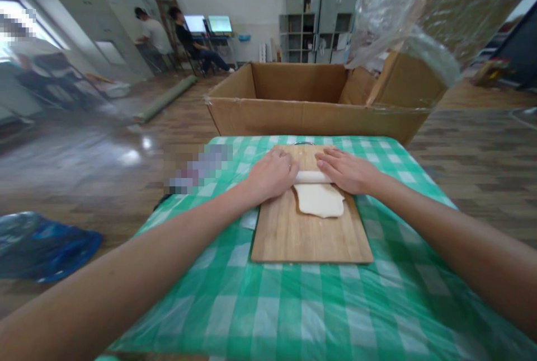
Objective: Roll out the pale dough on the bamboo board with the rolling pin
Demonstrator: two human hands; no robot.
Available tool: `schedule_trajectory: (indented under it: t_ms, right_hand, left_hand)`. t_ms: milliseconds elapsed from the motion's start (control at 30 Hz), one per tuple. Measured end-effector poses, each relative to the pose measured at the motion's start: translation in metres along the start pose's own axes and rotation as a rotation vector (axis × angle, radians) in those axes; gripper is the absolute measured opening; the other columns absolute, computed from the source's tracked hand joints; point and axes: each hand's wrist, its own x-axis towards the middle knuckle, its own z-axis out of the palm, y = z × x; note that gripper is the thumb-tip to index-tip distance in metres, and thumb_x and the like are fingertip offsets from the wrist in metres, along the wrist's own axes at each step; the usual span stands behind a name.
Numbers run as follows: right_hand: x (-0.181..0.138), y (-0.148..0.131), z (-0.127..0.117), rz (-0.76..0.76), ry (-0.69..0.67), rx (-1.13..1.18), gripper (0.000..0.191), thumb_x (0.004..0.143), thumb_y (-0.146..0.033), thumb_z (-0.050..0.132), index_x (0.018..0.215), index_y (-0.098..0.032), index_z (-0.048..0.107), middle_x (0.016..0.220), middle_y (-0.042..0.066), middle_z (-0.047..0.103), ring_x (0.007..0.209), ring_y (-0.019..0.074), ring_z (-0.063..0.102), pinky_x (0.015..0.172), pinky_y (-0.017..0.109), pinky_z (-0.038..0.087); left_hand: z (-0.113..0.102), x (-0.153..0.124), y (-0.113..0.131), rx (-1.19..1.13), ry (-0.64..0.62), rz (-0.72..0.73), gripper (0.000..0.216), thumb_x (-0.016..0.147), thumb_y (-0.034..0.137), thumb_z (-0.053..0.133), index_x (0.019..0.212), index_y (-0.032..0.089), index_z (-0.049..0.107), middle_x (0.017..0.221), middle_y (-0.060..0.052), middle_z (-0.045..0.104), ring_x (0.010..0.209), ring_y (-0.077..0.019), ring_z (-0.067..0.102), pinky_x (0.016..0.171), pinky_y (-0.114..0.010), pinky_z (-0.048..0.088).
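A wooden cutting board (310,235) lies on a table covered with a green and white checked cloth (293,305). A flattened sheet of pale dough (319,200) rests on the board's far half. A white rolling pin (312,177) lies across the dough's far edge. My left hand (272,173) is curled over the pin's left end. My right hand (346,170) presses palm down on its right end, fingers laid along it. Both arms reach forward over the cloth.
A large open cardboard box (312,109) stands just beyond the table's far edge, with crumpled clear plastic (419,8) above its right side. A blue bag (42,243) lies on the wooden floor at left. Two people sit at monitors far back left.
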Motion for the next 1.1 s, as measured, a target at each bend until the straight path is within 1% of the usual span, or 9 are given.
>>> schedule_trajectory:
  t_ms: [133, 233, 333, 467, 567, 833, 967, 1033, 1100]
  right_hand:
    - [0.009, 0.009, 0.005, 0.035, 0.007, -0.018, 0.062, 0.110, -0.052, 0.019, 0.142, -0.019, 0.061, 0.148, 0.013, 0.062, 0.146, 0.0335, 0.046, 0.120, 0.053, 0.035]
    - [0.013, 0.012, 0.007, 0.054, -0.006, -0.056, 0.057, 0.110, -0.049, 0.025, 0.142, -0.019, 0.061, 0.145, 0.014, 0.063, 0.142, 0.0344, 0.049, 0.118, 0.054, 0.037]
    - [0.009, 0.008, 0.007, 0.044, 0.034, -0.071, 0.054, 0.110, -0.046, 0.026, 0.142, -0.020, 0.060, 0.147, 0.014, 0.062, 0.142, 0.0332, 0.049, 0.119, 0.054, 0.035]
    - [-0.005, -0.005, 0.005, 0.068, 0.095, -0.054, 0.061, 0.111, -0.047, 0.020, 0.147, -0.014, 0.056, 0.157, 0.017, 0.053, 0.152, 0.0327, 0.039, 0.123, 0.054, 0.030]
    - [-0.017, -0.016, 0.001, 0.100, 0.117, -0.060, 0.065, 0.110, -0.050, 0.019, 0.148, -0.010, 0.055, 0.161, 0.020, 0.047, 0.155, 0.0336, 0.034, 0.123, 0.053, 0.031]
    - [-0.050, -0.045, -0.010, 0.082, 0.147, -0.072, 0.065, 0.109, -0.052, 0.025, 0.151, -0.009, 0.050, 0.158, 0.022, 0.051, 0.151, 0.0343, 0.043, 0.117, 0.052, 0.042]
    - [-0.072, -0.056, -0.005, 0.061, 0.194, -0.121, 0.071, 0.107, -0.055, 0.030, 0.156, -0.005, 0.045, 0.161, 0.023, 0.046, 0.151, 0.0350, 0.042, 0.122, 0.051, 0.036]
    - [-0.079, -0.058, -0.002, 0.050, 0.215, -0.133, 0.073, 0.106, -0.057, 0.033, 0.158, -0.005, 0.043, 0.164, 0.021, 0.043, 0.153, 0.0347, 0.038, 0.124, 0.050, 0.033]
    - [-0.080, -0.059, -0.002, 0.039, 0.217, -0.125, 0.073, 0.106, -0.058, 0.033, 0.158, -0.007, 0.043, 0.164, 0.020, 0.042, 0.154, 0.0341, 0.037, 0.124, 0.051, 0.033]
  left_hand:
    - [-0.002, 0.008, -0.003, -0.049, -0.034, -0.085, 0.043, 0.106, 0.027, 0.030, 0.109, 0.011, 0.070, 0.120, -0.017, 0.070, 0.123, -0.0268, 0.062, 0.106, -0.040, 0.048]
    - [-0.003, 0.009, -0.002, -0.031, -0.034, -0.067, 0.040, 0.105, 0.024, 0.033, 0.108, 0.009, 0.070, 0.121, -0.020, 0.070, 0.126, -0.0289, 0.060, 0.106, -0.041, 0.048]
    - [-0.001, 0.004, 0.000, 0.008, 0.017, -0.050, 0.038, 0.104, 0.024, 0.034, 0.108, 0.011, 0.069, 0.122, -0.019, 0.070, 0.127, -0.0297, 0.059, 0.106, -0.044, 0.048]
    - [0.004, -0.009, 0.007, 0.025, 0.162, -0.037, 0.044, 0.107, 0.027, 0.029, 0.115, 0.007, 0.068, 0.128, -0.021, 0.068, 0.131, -0.0312, 0.057, 0.115, -0.048, 0.042]
    - [0.006, -0.020, 0.013, -0.007, 0.211, -0.024, 0.046, 0.108, 0.029, 0.029, 0.123, 0.006, 0.065, 0.135, -0.022, 0.066, 0.139, -0.0321, 0.053, 0.121, -0.052, 0.036]
    - [0.002, -0.059, 0.037, -0.095, 0.178, -0.102, 0.054, 0.109, 0.041, 0.030, 0.142, 0.004, 0.052, 0.148, -0.023, 0.059, 0.144, -0.0328, 0.051, 0.119, -0.046, 0.040]
    - [-0.002, -0.081, 0.053, -0.092, 0.191, -0.098, 0.071, 0.105, 0.053, 0.038, 0.149, -0.002, 0.042, 0.152, -0.029, 0.053, 0.147, -0.0368, 0.047, 0.120, -0.048, 0.038]
    - [-0.005, -0.086, 0.058, -0.084, 0.177, -0.095, 0.075, 0.103, 0.057, 0.041, 0.148, -0.003, 0.043, 0.152, -0.031, 0.052, 0.147, -0.0395, 0.046, 0.120, -0.052, 0.038]
    - [-0.008, -0.084, 0.061, -0.080, 0.167, -0.107, 0.073, 0.102, 0.059, 0.040, 0.142, -0.001, 0.051, 0.145, -0.031, 0.058, 0.141, -0.0407, 0.052, 0.116, -0.052, 0.041]
